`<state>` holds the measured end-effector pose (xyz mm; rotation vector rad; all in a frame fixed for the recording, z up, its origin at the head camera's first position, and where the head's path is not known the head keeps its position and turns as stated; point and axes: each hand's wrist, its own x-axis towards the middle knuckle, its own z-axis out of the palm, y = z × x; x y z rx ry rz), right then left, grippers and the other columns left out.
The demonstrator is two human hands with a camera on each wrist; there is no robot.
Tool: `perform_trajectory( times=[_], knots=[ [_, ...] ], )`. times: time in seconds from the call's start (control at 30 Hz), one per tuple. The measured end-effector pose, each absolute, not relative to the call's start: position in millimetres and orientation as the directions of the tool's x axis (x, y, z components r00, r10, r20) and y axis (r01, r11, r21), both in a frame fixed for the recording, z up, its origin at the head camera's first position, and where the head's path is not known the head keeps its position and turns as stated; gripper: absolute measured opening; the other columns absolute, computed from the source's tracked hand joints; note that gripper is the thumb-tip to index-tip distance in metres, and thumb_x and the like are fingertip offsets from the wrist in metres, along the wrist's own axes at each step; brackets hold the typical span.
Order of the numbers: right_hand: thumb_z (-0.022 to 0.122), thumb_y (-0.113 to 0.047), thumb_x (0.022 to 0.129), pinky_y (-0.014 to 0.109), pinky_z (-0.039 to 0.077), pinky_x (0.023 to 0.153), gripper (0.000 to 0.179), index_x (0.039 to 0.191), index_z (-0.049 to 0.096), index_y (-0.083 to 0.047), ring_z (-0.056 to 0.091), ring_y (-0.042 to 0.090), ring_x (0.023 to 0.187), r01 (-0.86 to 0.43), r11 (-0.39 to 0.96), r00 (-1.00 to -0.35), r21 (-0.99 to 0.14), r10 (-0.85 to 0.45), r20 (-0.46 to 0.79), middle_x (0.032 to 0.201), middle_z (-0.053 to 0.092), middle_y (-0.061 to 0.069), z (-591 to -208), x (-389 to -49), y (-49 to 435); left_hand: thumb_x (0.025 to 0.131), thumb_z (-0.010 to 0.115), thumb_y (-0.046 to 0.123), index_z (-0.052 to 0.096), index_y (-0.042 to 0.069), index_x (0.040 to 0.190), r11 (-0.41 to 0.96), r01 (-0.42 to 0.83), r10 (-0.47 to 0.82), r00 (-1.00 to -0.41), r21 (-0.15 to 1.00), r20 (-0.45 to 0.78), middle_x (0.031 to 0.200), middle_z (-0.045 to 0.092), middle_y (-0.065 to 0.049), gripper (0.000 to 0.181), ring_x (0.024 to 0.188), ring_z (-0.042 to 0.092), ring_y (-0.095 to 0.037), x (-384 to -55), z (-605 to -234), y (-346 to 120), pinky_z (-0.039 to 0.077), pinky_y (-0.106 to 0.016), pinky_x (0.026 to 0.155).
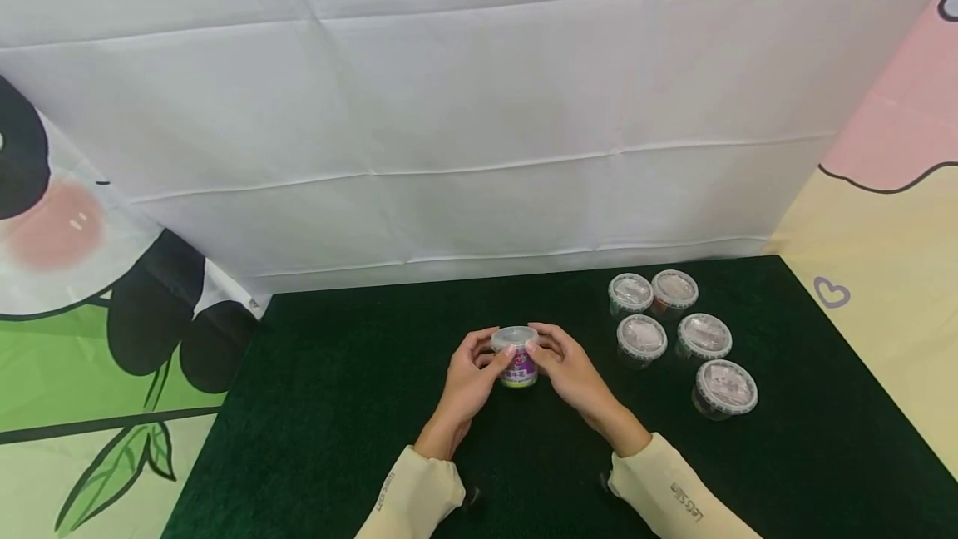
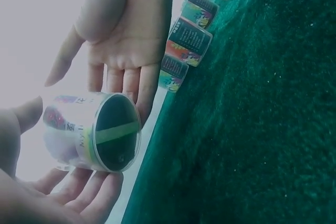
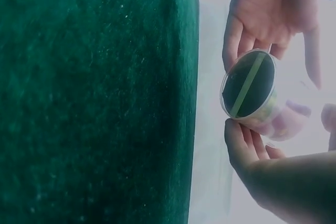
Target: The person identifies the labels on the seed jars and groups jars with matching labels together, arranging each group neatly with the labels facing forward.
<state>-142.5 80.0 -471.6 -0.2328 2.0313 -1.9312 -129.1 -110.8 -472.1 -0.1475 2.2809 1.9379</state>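
Note:
A small clear plastic tub [image 1: 519, 366] with a purple label and a clear round lid is held upright between both hands, over the middle of the dark green cloth. My left hand [image 1: 468, 381] grips its left side, thumb at the front near the lid and fingers round the back. From the other side my right hand [image 1: 572, 373] grips it, the thumb likewise at the front under the lid's rim. In the left wrist view the tub's clear base [image 2: 118, 132] shows a pale green strip across it. The base is raised off the cloth.
Several similar lidded tubs stand in a loose group at the right, including a nearest one [image 1: 725, 390] and one at the back [image 1: 674, 293]. Dark green cloth [image 1: 337, 406] covers the table. A white sheet [image 1: 479, 106] hangs behind it, with printed cartoon cloths at both sides.

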Motion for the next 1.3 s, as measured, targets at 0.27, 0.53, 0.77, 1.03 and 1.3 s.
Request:
perform_trajectory(
  times=[0.27, 0.53, 0.77, 1.03, 1.3],
  knots=[
    [0.048, -0.023, 0.114, 0.05, 0.049, 0.114, 0.05, 0.158, 0.04, 0.001, 0.056, 0.039, 0.139, 0.127, 0.064, -0.929, -0.99, -0.341, -0.141, 0.151, 0.054, 0.025, -470, -143, 79, 0.107, 0.064, 0.034, 0.048, 0.007, 0.15, 0.134, -0.185, 0.021, -0.982, 0.973, -0.19, 0.145, 0.059, -0.016, 0.054, 0.125, 0.063, -0.03, -128, -472, -112, 0.054, -0.048, 0.105],
    [0.045, -0.024, 0.115, 0.051, 0.047, 0.116, 0.051, 0.158, 0.038, 0.003, 0.054, 0.04, 0.14, 0.153, 0.048, -0.918, -0.987, -0.364, -0.16, 0.153, 0.053, 0.027, -472, -144, 81, 0.109, 0.06, 0.034, 0.047, 0.007, 0.154, 0.103, -0.217, 0.047, -0.974, 0.971, -0.222, 0.148, 0.057, -0.018, 0.054, 0.127, 0.062, -0.03, -128, -473, -114, 0.054, -0.049, 0.107],
    [0.043, -0.024, 0.116, 0.052, 0.046, 0.116, 0.05, 0.158, 0.036, 0.003, 0.051, 0.04, 0.143, 0.161, 0.025, -0.909, -0.987, -0.386, -0.158, 0.155, 0.051, 0.027, -474, -146, 83, 0.11, 0.057, 0.039, 0.046, 0.006, 0.155, 0.117, -0.221, 0.082, -0.969, 0.968, -0.231, 0.15, 0.056, -0.018, 0.057, 0.13, 0.059, -0.031, -129, -473, -115, 0.053, -0.049, 0.109],
    [0.044, -0.026, 0.116, 0.053, 0.046, 0.117, 0.051, 0.158, 0.037, 0.002, 0.051, 0.041, 0.143, 0.178, 0.036, -0.896, -0.983, -0.407, -0.177, 0.155, 0.05, 0.027, -472, -148, 81, 0.109, 0.059, 0.04, 0.049, 0.007, 0.153, 0.124, -0.218, 0.096, -0.968, 0.968, -0.23, 0.147, 0.058, -0.017, 0.056, 0.128, 0.061, -0.029, -130, -475, -121, 0.053, -0.048, 0.108],
    [0.049, -0.027, 0.114, 0.051, 0.046, 0.117, 0.055, 0.159, 0.035, 0.001, 0.05, 0.043, 0.143, 0.16, 0.044, -0.851, -0.986, -0.501, -0.16, 0.155, 0.048, 0.028, -473, -156, 81, 0.109, 0.06, 0.036, 0.049, 0.007, 0.153, 0.121, -0.208, 0.162, -0.961, 0.971, -0.226, 0.148, 0.058, -0.017, 0.054, 0.13, 0.061, -0.029, -137, -476, -139, 0.055, -0.046, 0.107]
  ],
)
